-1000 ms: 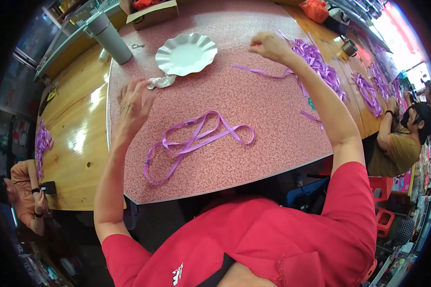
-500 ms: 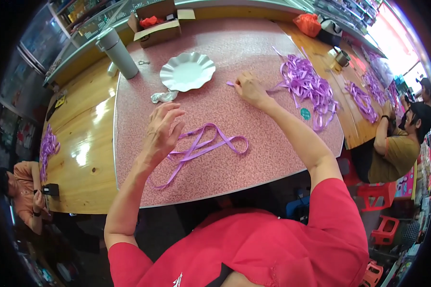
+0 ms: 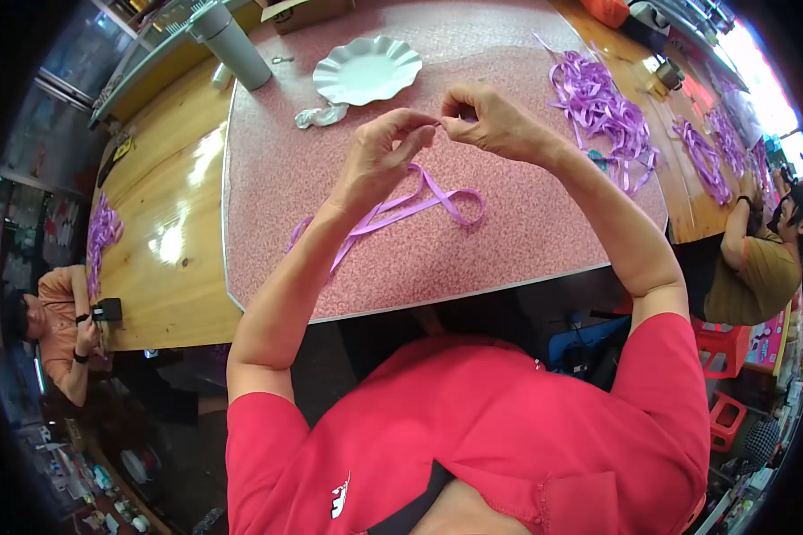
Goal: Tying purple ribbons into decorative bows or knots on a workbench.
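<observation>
1. Head view, pose: brings left hand (image 3: 379, 153) up from the lower left and right hand (image 3: 500, 123) in from the right, elbows bent wide, fingertips meeting at the upper centre of the frame. Bends the left wrist little, palm turned inward; curls the right fingers more tightly.
2. Head view, fingers: pinches thumb and forefinger nearly together on both sides, gripping a thin purple strap piece (image 3: 437, 124) between the tips; mostly hidden by the fingers, so cannot tell its full length or direction.
3. Head view, looks: below the hands, at the centre of the frame, lies a looped purple strap (image 3: 442, 199), flat, narrow and smooth, crossing over itself on the pink speckled table (image 3: 553, 232); partly covered by the left forearm.
4. Head view, direction: runs lengthwise from lower left to upper right, with a rounded loop pointing right.
5. Head view, surroundings: at upper right, a tangled purple pile (image 3: 602, 111); at upper centre-left, a scalloped white plate (image 3: 366, 71) beside a crumpled wrapper (image 3: 321, 116).
</observation>
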The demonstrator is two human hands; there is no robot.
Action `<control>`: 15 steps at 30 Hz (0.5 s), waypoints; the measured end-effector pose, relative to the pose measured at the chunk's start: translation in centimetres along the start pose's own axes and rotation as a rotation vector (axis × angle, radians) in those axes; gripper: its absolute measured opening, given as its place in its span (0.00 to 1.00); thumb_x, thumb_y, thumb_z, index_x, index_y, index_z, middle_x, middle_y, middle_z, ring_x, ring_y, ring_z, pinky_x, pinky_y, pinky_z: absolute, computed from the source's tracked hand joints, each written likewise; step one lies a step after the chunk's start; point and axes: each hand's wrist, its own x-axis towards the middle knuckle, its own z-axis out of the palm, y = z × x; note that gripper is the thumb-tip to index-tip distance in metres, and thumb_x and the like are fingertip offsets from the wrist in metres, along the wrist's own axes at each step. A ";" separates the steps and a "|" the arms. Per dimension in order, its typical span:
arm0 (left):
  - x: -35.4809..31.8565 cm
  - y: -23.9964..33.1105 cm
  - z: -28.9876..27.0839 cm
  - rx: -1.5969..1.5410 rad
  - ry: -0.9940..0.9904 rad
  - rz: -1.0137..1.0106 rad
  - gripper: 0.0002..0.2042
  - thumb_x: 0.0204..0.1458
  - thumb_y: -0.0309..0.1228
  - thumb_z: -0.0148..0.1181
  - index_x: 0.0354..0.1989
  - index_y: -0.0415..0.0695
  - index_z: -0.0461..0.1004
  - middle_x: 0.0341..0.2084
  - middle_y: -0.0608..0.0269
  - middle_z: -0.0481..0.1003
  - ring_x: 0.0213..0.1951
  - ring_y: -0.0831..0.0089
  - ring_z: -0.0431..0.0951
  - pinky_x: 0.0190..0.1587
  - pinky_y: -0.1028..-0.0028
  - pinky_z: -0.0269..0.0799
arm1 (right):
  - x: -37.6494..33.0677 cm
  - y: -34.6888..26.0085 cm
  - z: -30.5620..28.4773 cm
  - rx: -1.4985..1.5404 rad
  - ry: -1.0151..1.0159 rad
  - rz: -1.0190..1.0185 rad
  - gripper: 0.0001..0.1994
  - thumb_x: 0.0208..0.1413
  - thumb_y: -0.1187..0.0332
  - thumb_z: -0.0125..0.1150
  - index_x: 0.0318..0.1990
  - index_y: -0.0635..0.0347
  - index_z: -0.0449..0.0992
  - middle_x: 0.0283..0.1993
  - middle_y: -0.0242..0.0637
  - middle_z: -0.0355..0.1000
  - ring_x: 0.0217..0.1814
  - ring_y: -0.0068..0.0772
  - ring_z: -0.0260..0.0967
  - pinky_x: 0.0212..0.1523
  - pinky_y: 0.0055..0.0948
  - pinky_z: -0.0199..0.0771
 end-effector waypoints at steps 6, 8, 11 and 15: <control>-1.2 1.9 -0.1 -0.137 0.027 -0.080 0.10 0.61 0.32 0.62 0.41 0.36 0.77 0.32 0.63 0.80 0.36 0.78 0.79 0.39 0.77 0.75 | -2.1 -2.3 0.3 0.082 0.056 -0.112 0.07 0.57 0.71 0.63 0.40 0.65 0.76 0.28 0.26 0.67 0.31 0.15 0.63 0.32 0.20 0.65; -1.6 3.0 -0.2 -0.187 -0.007 -0.136 0.12 0.62 0.34 0.61 0.43 0.37 0.76 0.32 0.63 0.78 0.36 0.78 0.78 0.41 0.77 0.75 | -2.5 -2.5 0.3 0.093 0.075 -0.143 0.07 0.57 0.71 0.64 0.41 0.64 0.77 0.28 0.26 0.68 0.31 0.15 0.62 0.31 0.20 0.65; -1.9 4.2 -0.4 -0.345 -0.038 -0.215 0.13 0.63 0.37 0.58 0.42 0.38 0.75 0.31 0.64 0.76 0.36 0.78 0.78 0.43 0.77 0.75 | -3.0 -2.7 0.4 0.018 0.130 -0.272 0.08 0.56 0.71 0.67 0.41 0.63 0.80 0.30 0.27 0.70 0.31 0.15 0.62 0.31 0.19 0.63; -1.9 4.2 -0.6 -0.405 -0.153 -0.234 0.13 0.66 0.40 0.54 0.39 0.41 0.73 0.30 0.64 0.76 0.38 0.75 0.79 0.47 0.73 0.75 | -3.7 -3.0 0.6 -0.058 0.223 -0.398 0.07 0.53 0.73 0.69 0.39 0.63 0.81 0.34 0.33 0.74 0.34 0.22 0.70 0.33 0.22 0.69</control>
